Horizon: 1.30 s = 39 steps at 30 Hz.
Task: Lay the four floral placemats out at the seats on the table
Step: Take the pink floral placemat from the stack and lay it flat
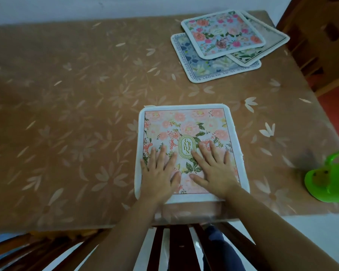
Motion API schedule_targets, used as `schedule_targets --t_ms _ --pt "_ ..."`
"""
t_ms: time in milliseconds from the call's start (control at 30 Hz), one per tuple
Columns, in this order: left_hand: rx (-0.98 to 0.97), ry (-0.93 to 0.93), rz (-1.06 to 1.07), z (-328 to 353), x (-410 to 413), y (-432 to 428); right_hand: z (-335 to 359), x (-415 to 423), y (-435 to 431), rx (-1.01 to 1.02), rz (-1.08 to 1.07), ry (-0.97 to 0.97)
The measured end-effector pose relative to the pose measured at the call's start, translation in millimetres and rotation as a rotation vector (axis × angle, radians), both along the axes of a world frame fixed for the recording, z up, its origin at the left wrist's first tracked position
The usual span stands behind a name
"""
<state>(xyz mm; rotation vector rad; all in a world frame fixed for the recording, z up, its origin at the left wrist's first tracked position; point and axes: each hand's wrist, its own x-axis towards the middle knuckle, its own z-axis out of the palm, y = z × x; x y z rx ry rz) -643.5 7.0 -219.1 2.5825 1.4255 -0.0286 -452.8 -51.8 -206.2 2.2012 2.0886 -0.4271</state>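
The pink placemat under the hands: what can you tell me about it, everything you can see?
The pink placemat is a rectangle with rounded corners, a plain pale border, a thin dark frame line, and pink flowers with green leaves around an oval badge reading GARDEN. It looks like thin, soft fabric. It lies flat at the near edge of the table, in front of a chair. The left hand and right hand press on its lower half, fingers straight and spread.

The near pink floral placemat (pixel 190 126) carries "GARDEN" in gold letters inside its central oval emblem (pixel 186 146), while the blue placemat (pixel 204 68) has border lettering partly readable as "YOUR GENTLE SMILE" and "IN MY MEMORY".
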Motion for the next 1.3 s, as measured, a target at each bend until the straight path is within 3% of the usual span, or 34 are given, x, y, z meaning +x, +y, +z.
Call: schedule_targets --t_ms 567,733,1033,1300 --pt "0.075 -0.066 0.016 -4 68 134 -9 52 141 0.127 0.026 0.091" --pt "0.019 -0.067 0.284 -5 68 135 -13 51 137 0.150 -0.189 0.031" --pt "-0.003 -0.066 0.086 -2 22 95 -12 58 74 0.138 -0.158 -0.008" --pt "-0.033 0.002 0.071 -1 -2 43 -7 40 11 0.144 -0.159 0.021"
